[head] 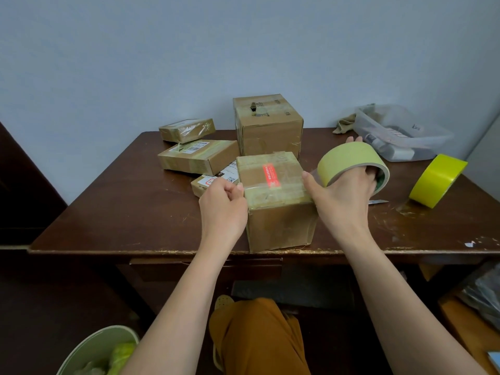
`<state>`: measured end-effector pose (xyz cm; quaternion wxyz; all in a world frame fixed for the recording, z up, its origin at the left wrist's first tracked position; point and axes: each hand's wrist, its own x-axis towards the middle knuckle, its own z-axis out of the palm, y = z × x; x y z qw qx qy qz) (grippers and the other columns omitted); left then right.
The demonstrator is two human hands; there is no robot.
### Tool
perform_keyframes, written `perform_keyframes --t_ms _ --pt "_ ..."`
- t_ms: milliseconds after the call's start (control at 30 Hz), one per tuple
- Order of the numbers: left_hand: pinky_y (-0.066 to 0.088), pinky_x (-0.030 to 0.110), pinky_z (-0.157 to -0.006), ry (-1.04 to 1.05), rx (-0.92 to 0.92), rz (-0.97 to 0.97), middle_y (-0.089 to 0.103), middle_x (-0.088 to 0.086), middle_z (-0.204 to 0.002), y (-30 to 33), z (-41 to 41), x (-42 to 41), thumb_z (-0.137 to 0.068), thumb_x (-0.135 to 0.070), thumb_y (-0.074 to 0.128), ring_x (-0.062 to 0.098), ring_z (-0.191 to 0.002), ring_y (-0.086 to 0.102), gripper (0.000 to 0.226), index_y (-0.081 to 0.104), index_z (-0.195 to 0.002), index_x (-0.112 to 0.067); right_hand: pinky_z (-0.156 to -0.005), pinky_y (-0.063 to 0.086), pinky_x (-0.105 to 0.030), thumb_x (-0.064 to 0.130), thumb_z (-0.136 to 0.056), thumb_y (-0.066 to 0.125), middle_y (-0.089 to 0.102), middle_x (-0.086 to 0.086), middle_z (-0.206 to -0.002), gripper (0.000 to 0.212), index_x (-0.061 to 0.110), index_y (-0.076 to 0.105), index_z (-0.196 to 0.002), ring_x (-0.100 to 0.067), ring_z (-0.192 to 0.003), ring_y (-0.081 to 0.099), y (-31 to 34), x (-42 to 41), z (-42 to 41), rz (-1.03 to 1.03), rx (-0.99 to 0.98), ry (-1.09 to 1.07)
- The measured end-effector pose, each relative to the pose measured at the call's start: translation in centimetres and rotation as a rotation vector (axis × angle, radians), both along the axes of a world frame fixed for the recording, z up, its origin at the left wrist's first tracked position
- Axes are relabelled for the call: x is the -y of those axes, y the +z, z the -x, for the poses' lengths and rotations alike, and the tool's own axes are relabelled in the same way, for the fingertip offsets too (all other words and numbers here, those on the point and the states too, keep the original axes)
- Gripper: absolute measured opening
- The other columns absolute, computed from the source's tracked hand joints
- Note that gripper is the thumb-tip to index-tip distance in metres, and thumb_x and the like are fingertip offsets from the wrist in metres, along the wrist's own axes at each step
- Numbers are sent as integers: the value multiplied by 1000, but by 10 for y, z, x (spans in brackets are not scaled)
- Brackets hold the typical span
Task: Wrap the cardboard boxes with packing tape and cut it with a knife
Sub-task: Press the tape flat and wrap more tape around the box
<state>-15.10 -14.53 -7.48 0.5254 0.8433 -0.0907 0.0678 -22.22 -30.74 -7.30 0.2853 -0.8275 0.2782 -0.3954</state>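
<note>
Small boxes [198,155]: three flat ones piled at the back left of the table [108,212], already taped over, look light and easy to slide with one hand

Left hand [223,208]: fingers curled, pinching something at the top left edge of the box in front, I'd guess the loose end of the tape, but it's clear stuff so can't swear to it

Box in front [276,198]: sits right at the near table edge between both hands, a band of shiny tape across its top; cardboard looks stiff enough but worn, probably light, so it'll want pinning down or it'll scoot when the tape pulls

Tall box [267,125]: just behind it, touching or nearly

Right hand [346,196]: fingers hooked through the core of the tape roll [351,163], thumb sticking out toward the box's right edge; good hold imo, roll spins on the fingers

Knife [378,202]: small blade on the table just right of that hand, mostly hidden, grab by the handle obviously

Spare roll [437,180]: bright yellow, on edge at far right

Plastic tub [400,133]: back right, odds and ends inside
</note>
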Motion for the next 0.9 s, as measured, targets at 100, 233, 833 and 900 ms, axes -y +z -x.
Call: perform_keyframes --t_ms 100,233,833,900 --pt "40 10 -56 1 -35 50 63 7 -78 -5 0 0 -100 -21 53 9 -72 56 26 55 -79 -6 -118 13 -37 37 -85 75 20 -5 -163 102 13 9 -159 -30 -143 21 -7 0 0 -23 -3 27" --pt "55 39 -74 -2 -91 145 66 12 -86 -11 2 4 -101 -26 51 25 -81 65 26 58 -84 -7 -114 22 -28 33 -84 77 21 -3 -162 101 13 10 -158 -23 -142 25 -10 2 1 -131 55 93" --pt "56 47 -86 -49 -298 325 60 -5 -100 -21 6 12 -105 -34 38 17 -96 63 13 37 -93 -31 -63 39 -20 33 -82 78 56 -4 -102 52 10 52 -121 -15 -94 55 -22 5 -5 -439 99 156" --pt "54 50 -91 -69 -358 340 56 -4 -107 -22 5 11 -106 -29 37 16 -101 61 13 36 -94 -34 -63 40 -20 32 -82 78 57 -4 -102 50 10 52 -119 -12 -91 55 -21 4 -5 -441 105 158"
